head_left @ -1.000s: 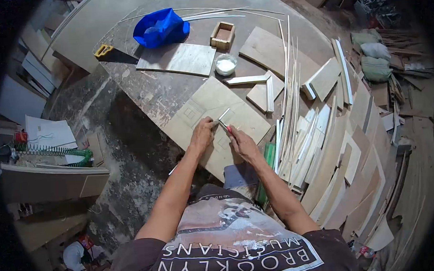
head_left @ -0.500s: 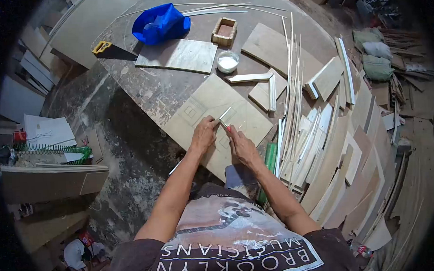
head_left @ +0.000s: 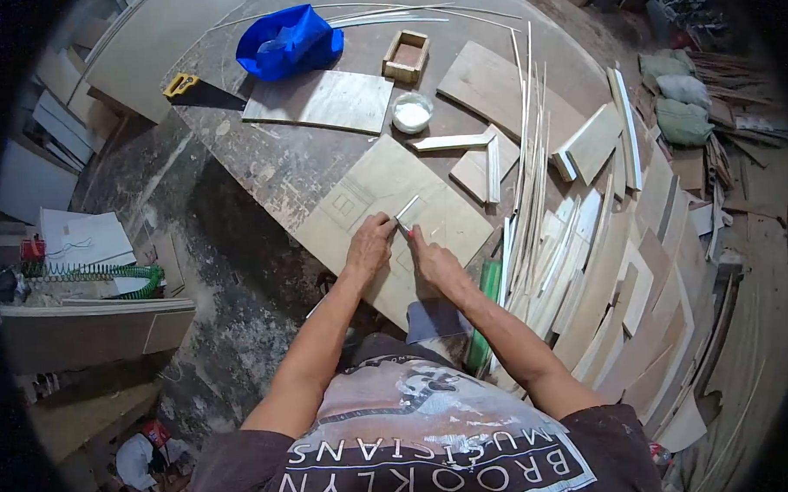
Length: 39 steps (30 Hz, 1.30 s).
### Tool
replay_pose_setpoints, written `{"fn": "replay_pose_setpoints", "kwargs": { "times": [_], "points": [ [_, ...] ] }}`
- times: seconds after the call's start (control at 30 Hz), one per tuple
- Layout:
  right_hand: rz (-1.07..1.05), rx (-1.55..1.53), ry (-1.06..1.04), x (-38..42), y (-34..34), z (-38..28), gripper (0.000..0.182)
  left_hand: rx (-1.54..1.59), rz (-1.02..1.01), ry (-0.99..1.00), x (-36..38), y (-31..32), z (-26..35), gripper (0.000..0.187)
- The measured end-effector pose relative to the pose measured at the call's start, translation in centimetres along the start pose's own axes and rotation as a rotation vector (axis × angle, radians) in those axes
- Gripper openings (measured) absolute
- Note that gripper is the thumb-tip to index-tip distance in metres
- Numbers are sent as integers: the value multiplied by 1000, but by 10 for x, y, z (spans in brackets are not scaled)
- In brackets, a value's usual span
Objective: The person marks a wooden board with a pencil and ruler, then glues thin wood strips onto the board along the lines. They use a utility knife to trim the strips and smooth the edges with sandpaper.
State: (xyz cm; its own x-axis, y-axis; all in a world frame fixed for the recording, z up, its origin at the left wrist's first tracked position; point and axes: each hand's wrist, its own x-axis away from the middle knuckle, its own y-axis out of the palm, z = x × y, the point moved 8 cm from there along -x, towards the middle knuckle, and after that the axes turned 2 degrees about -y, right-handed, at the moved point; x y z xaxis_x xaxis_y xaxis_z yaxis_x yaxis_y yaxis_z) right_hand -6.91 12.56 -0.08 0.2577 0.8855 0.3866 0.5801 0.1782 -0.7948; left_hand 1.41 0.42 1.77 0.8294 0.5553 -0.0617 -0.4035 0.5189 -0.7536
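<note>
On the square plywood board [head_left: 449,205], which has pencil lines drawn on it, my left hand [head_left: 370,244] is closed with its fingertips at a short white strip [head_left: 408,206]. My right hand [head_left: 440,263] grips a small red-handled knife [head_left: 410,233], its index finger stretched along the handle. The knife's thin tip meets the strip's lower end, right beside the left fingertips. Most of the handle is hidden under the right palm.
Beyond the board stand a glass bowl of white stuff [head_left: 412,113], a small wooden box [head_left: 406,56] and a blue bag [head_left: 288,43]. A handsaw [head_left: 202,92] lies at the table's left edge. Thin wood strips [head_left: 529,146] and offcuts crowd the right, near a green cylinder [head_left: 483,317].
The right hand has shifted slightly, its index finger now straighter along the knife. The left hand stays at the strip. The whole view has moved a little.
</note>
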Motion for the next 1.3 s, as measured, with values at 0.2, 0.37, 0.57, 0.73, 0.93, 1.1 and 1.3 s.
{"fn": "replay_pose_setpoints", "kwargs": {
  "times": [0.2, 0.37, 0.57, 0.73, 0.93, 1.1, 1.3],
  "points": [
    [58, -24, -50, -1, -12, -1, 65, -20, 17, 5, 0, -4, 2, 17],
    [56, -68, -50, -8, -7, -6, 59, -26, 39, 41, -1, -3, 3, 15],
    [170, -69, -42, -2, -4, -6, 55, -49, 42, 48, 1, -5, 2, 16],
    [121, -131, -67, -9, -1, 4, 60, -47, 44, 43, 2, -3, 4, 17],
    [189, -63, -152, -1, 0, 5, 61, 38, 128, -53, -2, 4, -11, 12],
    [171, -73, -180, -10, 14, 6, 66, -182, 108, -44, -4, 4, 0, 10],
    [240, -160, -287, -12, 30, -48, 70, -329, 177, 73, 18, -31, -24, 10]
  ]
}}
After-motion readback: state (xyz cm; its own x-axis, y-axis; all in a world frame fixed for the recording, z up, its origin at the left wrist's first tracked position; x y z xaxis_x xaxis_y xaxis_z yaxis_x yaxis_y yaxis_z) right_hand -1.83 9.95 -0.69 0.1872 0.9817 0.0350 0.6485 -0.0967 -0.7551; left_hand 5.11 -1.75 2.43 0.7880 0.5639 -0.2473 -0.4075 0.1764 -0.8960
